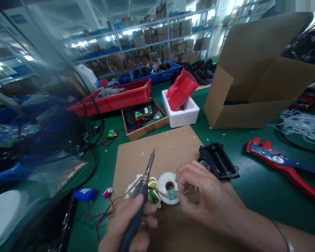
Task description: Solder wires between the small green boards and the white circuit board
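My left hand [131,224] is wrapped round a soldering iron [146,176], its tip pointing up and away over the cardboard sheet [136,150]. My right hand [202,192] pinches a thin solder wire [177,151], which arcs from the fingers toward the iron's tip. Just left of those fingertips lies a white ring [162,180] with a small green circuit board [172,194] on it. Yellow and dark wires run from the board to both sides. Partly hidden behind the iron is a clear-edged piece with a green and yellow inside [153,196].
A black battery housing [219,159] lies at the sheet's right edge, with a red-handled cutter [283,164] beyond. Behind stand a parts box [147,131], a white foam box [183,117], a red tray [120,94] and an open carton [252,113]. A blue battery [85,195] lies left.
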A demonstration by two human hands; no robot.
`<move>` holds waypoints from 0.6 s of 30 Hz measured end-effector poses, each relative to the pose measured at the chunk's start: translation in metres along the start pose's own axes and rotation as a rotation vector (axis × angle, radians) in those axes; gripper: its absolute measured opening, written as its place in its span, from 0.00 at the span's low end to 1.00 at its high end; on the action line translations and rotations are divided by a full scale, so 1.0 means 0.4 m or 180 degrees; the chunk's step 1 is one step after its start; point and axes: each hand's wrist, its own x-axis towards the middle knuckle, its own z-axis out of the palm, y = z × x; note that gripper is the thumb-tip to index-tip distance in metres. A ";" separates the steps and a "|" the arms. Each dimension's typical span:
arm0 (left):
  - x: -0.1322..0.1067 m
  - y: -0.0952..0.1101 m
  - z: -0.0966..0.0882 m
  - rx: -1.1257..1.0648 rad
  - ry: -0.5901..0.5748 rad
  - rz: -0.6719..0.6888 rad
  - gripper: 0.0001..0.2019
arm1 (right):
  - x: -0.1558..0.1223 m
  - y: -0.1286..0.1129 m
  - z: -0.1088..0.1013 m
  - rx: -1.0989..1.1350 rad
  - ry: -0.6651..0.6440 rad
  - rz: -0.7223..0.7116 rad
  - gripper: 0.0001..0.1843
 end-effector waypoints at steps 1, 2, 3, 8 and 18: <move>-0.003 0.012 0.019 0.0029 -0.0020 0.0059 0.17 | -0.001 0.000 0.000 0.0001 -0.0007 0.0009 0.07; -0.008 0.019 0.036 0.0041 -0.0055 0.0123 0.16 | -0.002 0.000 0.001 -0.0002 -0.0014 0.0016 0.07; -0.012 0.023 0.051 0.0049 -0.0095 0.0182 0.14 | -0.004 0.000 0.001 -0.0006 -0.0013 0.0017 0.07; -0.027 0.016 0.093 0.0110 -0.0378 0.0353 0.12 | -0.009 0.003 0.006 -0.0027 0.0027 -0.0028 0.07; -0.011 0.037 0.105 0.0152 -0.0396 0.0602 0.11 | -0.014 0.020 -0.059 0.0137 -0.0127 -0.0077 0.15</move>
